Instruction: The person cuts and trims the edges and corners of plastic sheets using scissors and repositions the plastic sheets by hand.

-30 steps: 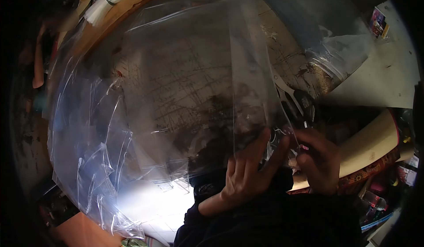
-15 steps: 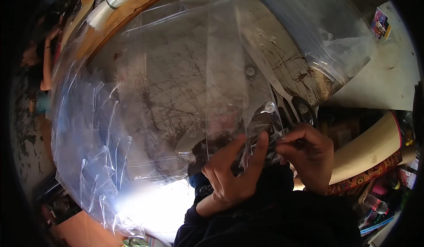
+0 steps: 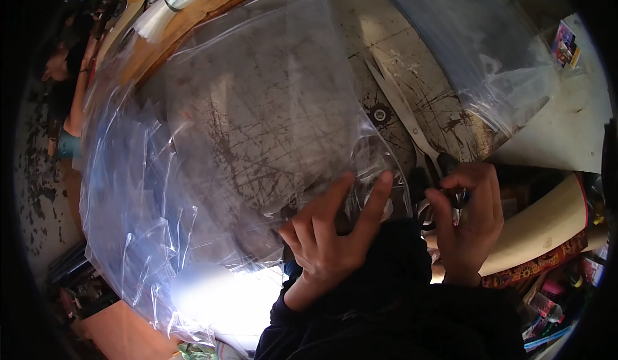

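Observation:
A clear plastic sheet (image 3: 257,122) lies across the scratched work table, its right edge near my hands. My left hand (image 3: 331,237) rests at the sheet's near right corner, index finger and thumb spread apart. To the right, my right hand (image 3: 476,221) is curled with a gap between thumb and index finger, and I see nothing held in it. Its fingertips are close beside the dark handles of a large pair of scissors (image 3: 412,122). The scissors lie uncovered, blades pointing away; whether my fingers touch the handles is unclear.
Crumpled plastic (image 3: 141,199) hangs over the table's left side. More plastic film (image 3: 463,44) lies at the back right. A wooden edge strip (image 3: 212,2) curves along the far left. A cream roll (image 3: 541,225) stands at right. Another person's arm (image 3: 76,105) shows at far left.
My right hand has let go of the sheet's edge and moved right, opening its pinch. The sheet's right part has shifted left, uncovering the scissors and a round metal fitting on the table.

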Tool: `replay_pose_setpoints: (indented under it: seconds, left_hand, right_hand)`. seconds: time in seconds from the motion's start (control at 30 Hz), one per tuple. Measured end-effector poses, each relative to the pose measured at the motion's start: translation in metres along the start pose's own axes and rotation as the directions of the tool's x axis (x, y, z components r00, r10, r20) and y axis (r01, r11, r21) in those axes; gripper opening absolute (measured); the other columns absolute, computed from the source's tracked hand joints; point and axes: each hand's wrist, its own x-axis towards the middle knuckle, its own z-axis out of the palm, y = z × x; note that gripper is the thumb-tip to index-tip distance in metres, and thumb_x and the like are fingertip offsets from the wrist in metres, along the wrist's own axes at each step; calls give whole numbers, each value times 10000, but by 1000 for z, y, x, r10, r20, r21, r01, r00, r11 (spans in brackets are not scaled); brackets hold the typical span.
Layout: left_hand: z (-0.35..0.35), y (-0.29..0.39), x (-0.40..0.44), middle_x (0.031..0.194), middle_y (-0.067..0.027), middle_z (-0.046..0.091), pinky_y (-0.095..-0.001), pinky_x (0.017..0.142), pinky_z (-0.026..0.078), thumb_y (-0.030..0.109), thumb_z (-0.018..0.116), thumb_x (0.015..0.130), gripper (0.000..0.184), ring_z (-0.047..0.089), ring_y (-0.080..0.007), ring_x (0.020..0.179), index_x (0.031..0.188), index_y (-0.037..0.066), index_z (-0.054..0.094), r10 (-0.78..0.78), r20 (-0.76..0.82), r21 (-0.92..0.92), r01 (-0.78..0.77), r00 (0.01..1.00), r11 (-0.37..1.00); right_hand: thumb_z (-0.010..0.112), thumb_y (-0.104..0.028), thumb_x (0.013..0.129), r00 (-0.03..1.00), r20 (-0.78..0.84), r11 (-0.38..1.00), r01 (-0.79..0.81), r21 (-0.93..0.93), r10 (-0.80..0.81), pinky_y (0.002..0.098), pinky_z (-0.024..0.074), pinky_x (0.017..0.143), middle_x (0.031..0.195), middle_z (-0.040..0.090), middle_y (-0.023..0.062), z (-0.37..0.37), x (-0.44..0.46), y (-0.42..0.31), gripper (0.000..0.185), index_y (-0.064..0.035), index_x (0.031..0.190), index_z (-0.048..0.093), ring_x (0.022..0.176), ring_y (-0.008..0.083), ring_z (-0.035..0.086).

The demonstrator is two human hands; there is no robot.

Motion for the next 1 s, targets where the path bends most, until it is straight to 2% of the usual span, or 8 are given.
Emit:
replay_pose_setpoints:
  seconds: [0.1, 0.33, 0.4, 0.5, 0.6, 0.67, 0.9, 1.0]
  left_hand:
    - [2, 0, -1, 1018, -30, 570, -289, 756, 323, 219, 707, 699, 326, 488, -158, 889, 1022, 246, 673, -12, -11, -11, 12, 1000, 1000]
    - [-1, 0, -1, 1003, -47, 565, -294, 741, 329, 164, 705, 703, 332, 481, -179, 887, 1025, 236, 676, 14, -4, -16, -14, 1000, 1000]
    - [-1, 2, 0, 998, -49, 561, -291, 727, 336, 140, 704, 702, 335, 478, -187, 884, 1022, 234, 678, 21, -2, -19, -21, 1000, 1000]
    - [3, 6, 1, 966, -45, 547, -277, 681, 345, 109, 704, 700, 325, 468, -197, 863, 1003, 224, 686, -22, -55, -98, 16, 998, 995]
    - [8, 9, 1, 923, -35, 525, -265, 636, 342, 92, 717, 681, 329, 447, -192, 826, 988, 210, 692, -47, -91, -136, 34, 995, 990]
    - [13, 10, -1, 870, 40, 512, -214, 629, 290, 315, 638, 757, 280, 356, -125, 746, 1034, 338, 671, -79, -198, -100, 60, 977, 993]
    - [13, 13, -1, 854, 55, 501, -207, 611, 283, 172, 599, 760, 357, 306, -104, 691, 1047, 375, 658, -88, -241, -57, 77, 966, 995]
    - [8, 12, 2, 831, 1, 437, -240, 628, 302, 246, 847, 591, 336, 362, -129, 767, 814, 114, 634, 15, -150, -26, -19, 989, 999]
  right_hand:
    - [699, -67, 707, 971, 234, 869, 159, -469, -51, 342, 469, 682, 1074, 435, 157, -11, -3, 4, 466, -17, 1117, 483, 900, 301, 515]
    - [667, 13, 718, 952, 250, 969, -122, -217, 176, 323, 446, 795, 1015, 452, 145, -22, -24, 8, 605, -28, 1255, 393, 884, 285, 526]
    - [675, -3, 713, 771, 449, 665, -626, 408, 451, 306, 434, 783, 988, 442, 97, -31, -32, 13, 687, -28, 1307, 329, 873, 224, 517]
    - [696, -94, 698, 729, 678, 269, -675, 687, 97, 297, 422, 744, 914, 461, 78, -24, -50, 32, 718, 10, 1281, 291, 823, 186, 501]
    - [727, -237, 671, 633, 767, 3, -772, 636, 104, 325, 401, 790, 899, 427, 75, -11, -74, 27, 693, -3, 1193, 334, 871, 184, 473]
    - [740, -206, 679, 589, 804, 47, -808, 587, 77, 323, 391, 807, 919, 429, 65, -10, -76, 27, 665, -24, 1172, 334, 872, 169, 462]
    - [784, -236, 667, 615, 788, 373, -734, 567, 13, 296, 409, 752, 926, 447, 77, 0, -56, 8, 665, -33, 1127, 349, 830, 145, 468]
    - [798, -268, 645, 632, 774, 433, -708, 558, 36, 284, 411, 722, 913, 458, 82, -6, -71, 20, 697, -28, 1125, 352, 827, 136, 470]
